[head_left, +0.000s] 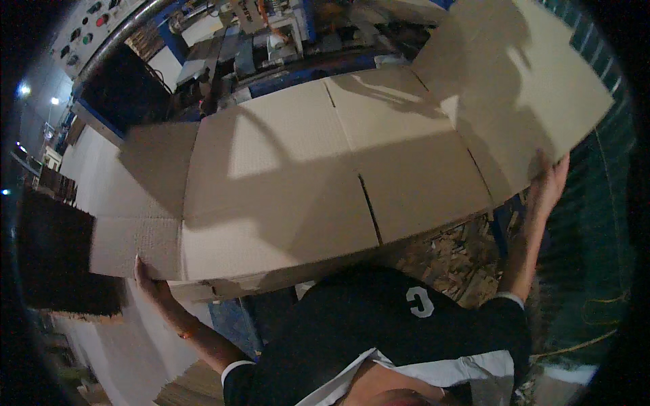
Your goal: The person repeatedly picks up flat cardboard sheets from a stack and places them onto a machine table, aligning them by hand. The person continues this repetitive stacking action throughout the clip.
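Note:
A wide, flat cardboard box blank (pixel 284 196) spreads in front of me, brown, with creases and dark cut slots. Its right-hand panel (pixel 535 74) angles upward, while the left-hand panel bends at a crease. My left hand (pixel 153 287) grips the near left edge, thumb on top and the other fingers hidden underneath. At the near right edge, my right hand (pixel 548 184) holds the blank, with its fingers partly out of sight behind the board. Shadows fall across the middle of the sheet. Below its near edge, more cardboard edges (pixel 271 279) show.
Beyond the blank stands a machine (pixel 284 40) with blue framing, and a control panel (pixel 88 27) with buttons at upper left. Cardboard scraps (pixel 453 264) lie below the near edge. A dark stack (pixel 57 250) stands left; a green corrugated surface (pixel 596 223) rises right.

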`<act>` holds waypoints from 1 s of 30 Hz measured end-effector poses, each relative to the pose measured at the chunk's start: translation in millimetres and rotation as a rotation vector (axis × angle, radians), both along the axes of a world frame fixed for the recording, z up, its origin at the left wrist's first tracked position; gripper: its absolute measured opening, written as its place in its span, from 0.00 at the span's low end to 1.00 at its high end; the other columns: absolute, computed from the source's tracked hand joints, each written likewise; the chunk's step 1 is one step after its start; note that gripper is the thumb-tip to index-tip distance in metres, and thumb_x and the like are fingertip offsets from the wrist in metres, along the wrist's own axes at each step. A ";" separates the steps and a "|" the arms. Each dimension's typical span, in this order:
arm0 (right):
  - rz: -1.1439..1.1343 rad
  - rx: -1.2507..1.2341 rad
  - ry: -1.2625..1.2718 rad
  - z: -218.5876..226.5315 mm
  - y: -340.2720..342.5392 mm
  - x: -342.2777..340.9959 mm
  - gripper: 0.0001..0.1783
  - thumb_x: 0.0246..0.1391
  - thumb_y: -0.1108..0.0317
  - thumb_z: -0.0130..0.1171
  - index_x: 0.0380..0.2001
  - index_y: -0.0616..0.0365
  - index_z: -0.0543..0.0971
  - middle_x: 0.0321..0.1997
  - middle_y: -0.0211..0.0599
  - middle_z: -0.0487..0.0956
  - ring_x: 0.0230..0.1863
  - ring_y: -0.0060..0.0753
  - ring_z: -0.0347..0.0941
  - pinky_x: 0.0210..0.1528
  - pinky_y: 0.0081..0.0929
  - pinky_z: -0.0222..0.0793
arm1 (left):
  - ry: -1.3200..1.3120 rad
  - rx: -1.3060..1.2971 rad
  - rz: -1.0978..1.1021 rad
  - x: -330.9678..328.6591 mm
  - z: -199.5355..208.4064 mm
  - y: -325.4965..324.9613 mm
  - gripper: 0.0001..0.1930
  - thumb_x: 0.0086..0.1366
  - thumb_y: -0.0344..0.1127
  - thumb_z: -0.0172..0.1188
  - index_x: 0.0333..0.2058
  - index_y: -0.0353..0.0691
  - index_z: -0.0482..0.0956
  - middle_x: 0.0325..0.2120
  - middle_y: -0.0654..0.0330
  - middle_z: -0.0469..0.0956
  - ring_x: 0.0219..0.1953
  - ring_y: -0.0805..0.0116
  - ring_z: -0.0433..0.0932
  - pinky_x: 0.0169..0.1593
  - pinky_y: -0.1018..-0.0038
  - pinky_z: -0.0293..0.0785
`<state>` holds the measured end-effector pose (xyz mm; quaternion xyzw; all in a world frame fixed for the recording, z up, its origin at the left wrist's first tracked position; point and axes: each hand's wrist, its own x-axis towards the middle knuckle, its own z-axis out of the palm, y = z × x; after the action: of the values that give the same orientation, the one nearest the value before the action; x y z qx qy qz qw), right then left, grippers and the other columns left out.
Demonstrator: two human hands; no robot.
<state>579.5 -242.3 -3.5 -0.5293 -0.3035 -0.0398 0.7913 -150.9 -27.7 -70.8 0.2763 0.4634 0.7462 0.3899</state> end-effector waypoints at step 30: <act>0.459 -1.229 -1.112 -55.2 207.2 -19.9 0.34 0.49 0.48 0.53 0.59 0.49 0.64 0.65 0.40 0.57 0.66 0.46 0.50 0.65 0.44 0.43 | 1.571 0.555 -0.479 253.9 15.4 108.0 0.29 0.50 0.26 0.60 0.54 0.47 0.69 0.54 0.53 0.67 0.57 0.53 0.64 0.59 0.65 0.61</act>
<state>559.6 -35.1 -58.7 -0.6929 -0.7145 0.0389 0.0890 103.0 80.3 -55.4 0.8872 0.3288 0.3231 0.0220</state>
